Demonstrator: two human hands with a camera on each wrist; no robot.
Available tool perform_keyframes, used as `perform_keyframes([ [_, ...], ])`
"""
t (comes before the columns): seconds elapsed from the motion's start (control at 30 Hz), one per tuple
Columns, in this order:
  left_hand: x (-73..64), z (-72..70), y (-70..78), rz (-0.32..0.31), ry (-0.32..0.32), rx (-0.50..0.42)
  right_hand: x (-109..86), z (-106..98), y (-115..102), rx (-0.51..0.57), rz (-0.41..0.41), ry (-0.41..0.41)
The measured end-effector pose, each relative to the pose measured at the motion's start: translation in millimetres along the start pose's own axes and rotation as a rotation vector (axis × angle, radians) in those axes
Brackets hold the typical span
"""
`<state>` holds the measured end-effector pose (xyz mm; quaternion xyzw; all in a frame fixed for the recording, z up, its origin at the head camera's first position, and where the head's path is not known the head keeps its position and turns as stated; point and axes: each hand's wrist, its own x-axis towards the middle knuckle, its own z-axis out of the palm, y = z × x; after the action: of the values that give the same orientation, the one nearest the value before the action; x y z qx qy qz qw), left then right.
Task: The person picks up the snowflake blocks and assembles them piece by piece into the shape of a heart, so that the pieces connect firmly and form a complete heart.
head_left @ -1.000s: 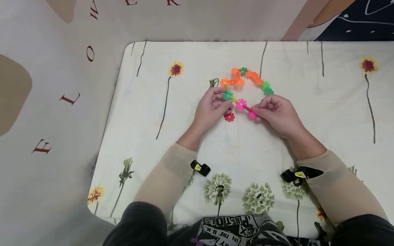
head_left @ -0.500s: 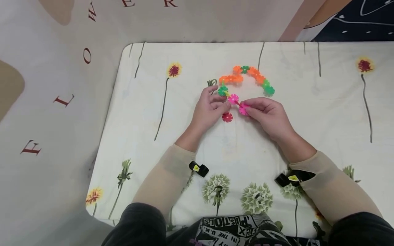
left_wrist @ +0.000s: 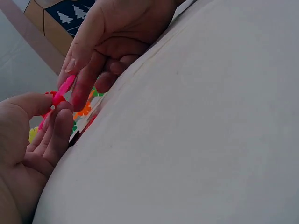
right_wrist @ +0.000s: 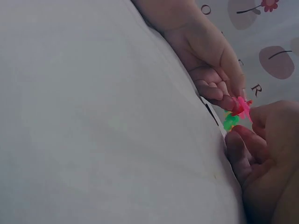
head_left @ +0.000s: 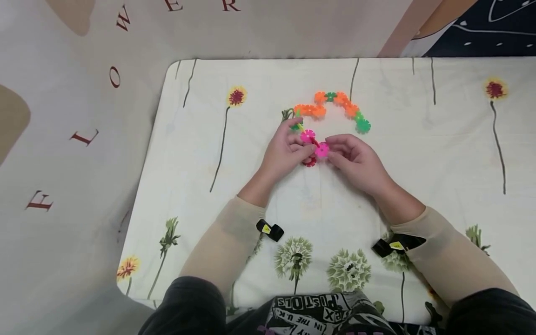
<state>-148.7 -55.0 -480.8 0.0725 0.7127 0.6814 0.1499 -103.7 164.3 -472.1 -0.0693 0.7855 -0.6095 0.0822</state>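
A chain of interlocking plastic snowflake discs (head_left: 341, 97) curves over the tablecloth in orange, green, yellow, red and pink. My left hand (head_left: 284, 151) pinches a red disc (left_wrist: 57, 100) between thumb and index finger, close to the chain's pink end. The outermost pink disc (head_left: 321, 150) lies between both hands. Beside it is my right hand (head_left: 362, 163), its thumb and index finger spread apart around the disc's edge; the thumb is at or very near it in the left wrist view. A loose-looking red disc (head_left: 310, 162) is partly hidden below my left fingertips.
A white floral tablecloth (head_left: 418, 139) covers the table. Its left edge and rounded corner lie beyond my left arm. Behind stands a pale lettered surface (head_left: 293, 28). A black wrist device (head_left: 270, 230) sits at each forearm.
My right hand has moved left, bringing the pink end toward my left fingers. Its finger and thumb have parted from their pinch, while my left thumb and finger now pinch the red disc.
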Motion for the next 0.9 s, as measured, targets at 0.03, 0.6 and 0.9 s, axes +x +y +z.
perform_keyframes([
  [0.03,0.2,0.0,0.2,0.0,0.008,-0.026,-0.4,1,0,-0.038,-0.004,0.007],
  [0.6,1.6,-1.4,1.1,-0.034,0.112,-0.173,-8.1,14,5,-0.603,-0.383,-0.229],
  [0.9,5.7,-0.7,1.1,-0.06,0.186,-0.312,-6.6,17,6,-0.537,-0.406,-0.176],
])
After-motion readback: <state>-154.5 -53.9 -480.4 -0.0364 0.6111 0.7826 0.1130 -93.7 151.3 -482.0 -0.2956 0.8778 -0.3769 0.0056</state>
